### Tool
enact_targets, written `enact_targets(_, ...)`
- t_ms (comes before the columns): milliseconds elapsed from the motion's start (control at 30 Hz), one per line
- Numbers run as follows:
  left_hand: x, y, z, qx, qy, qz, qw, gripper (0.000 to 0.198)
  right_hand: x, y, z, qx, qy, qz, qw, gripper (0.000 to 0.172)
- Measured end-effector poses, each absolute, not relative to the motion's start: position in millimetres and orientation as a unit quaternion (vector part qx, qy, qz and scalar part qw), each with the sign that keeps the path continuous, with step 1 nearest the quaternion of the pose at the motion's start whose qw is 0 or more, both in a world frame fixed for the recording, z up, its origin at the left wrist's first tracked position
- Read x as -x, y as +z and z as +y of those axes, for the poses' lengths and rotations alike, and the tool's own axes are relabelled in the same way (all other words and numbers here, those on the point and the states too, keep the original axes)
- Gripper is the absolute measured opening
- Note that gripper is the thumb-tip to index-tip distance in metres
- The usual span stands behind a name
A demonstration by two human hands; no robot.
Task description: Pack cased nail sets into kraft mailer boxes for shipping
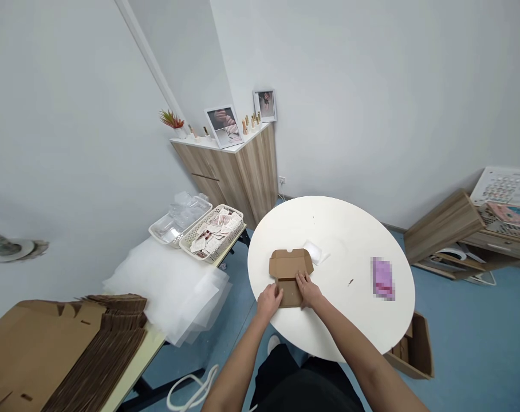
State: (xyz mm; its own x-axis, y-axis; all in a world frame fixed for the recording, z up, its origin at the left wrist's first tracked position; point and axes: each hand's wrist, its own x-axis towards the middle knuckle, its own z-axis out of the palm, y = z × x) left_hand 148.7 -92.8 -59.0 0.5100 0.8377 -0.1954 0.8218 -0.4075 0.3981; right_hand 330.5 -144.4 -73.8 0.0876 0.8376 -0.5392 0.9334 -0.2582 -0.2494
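- A round white table (pixel 354 240) fills the lower centre of the frame.
- At the lower left, a pale table (pixel 136 359) carries a tall stack of flat die-cut cardboard blanks (pixel 66 349). A heap of clear plastic sheets (pixel 169 292) lies just beside the stack, toward the middle left.
- A wood-grain cabinet (pixel 247 180) stands in the room's corner at upper centre. Two framed photographs (pixel 223 126) and a spiky red-green plant (pixel 172 119) stand on its white top.
- A low wooden drawer unit (pixel 442 229) sits at the right edge.
- An open cardboard box (pixel 417 349) rests on the blue floor at the lower right, near the round table's edge.
- Left of the round table, a white slotted basket (pixel 212 234) holds paper packets, touching a tray of clear plastic (pixel 180 220).
- A partly folded cardboard mailer box (pixel 288 274) lies on the table's near side, lower centre, its flaps not closed.
- Both hands are close together on that box: the left hand (pixel 269 302) grips its near left side, and the right hand (pixel 308 289) presses on top.
- Farther across the table lie a small white packet (pixel 315 252) and a pink item (pixel 383 278), too blurred to identify.
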Motion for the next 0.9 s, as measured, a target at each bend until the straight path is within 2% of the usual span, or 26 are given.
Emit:
enact_targets(333, -157, -68, -84, -0.806, -0.068, 0.538, 0.237, 0.035, -332, -84, -145, -0.731, -0.294, 0.612, 0.069, 0.139)
enact_targets(600, -158, -74, -76, -0.84, -0.071, 0.495, 0.209, 0.047, -335, -86, -135, -0.729, -0.305, 0.611, 0.052, 0.142)
enact_targets(733, -161, -70, -71, -0.852, -0.035, 0.492, 0.175, 0.046, -340, -81, -123, -0.719, -0.303, 0.623, 0.055, 0.14)
enact_targets(900, -162, -71, -61, -0.925, -0.013, 0.353, 0.142, 0.09, -347, -76, -110, -0.692, -0.315, 0.648, 0.053, 0.137)
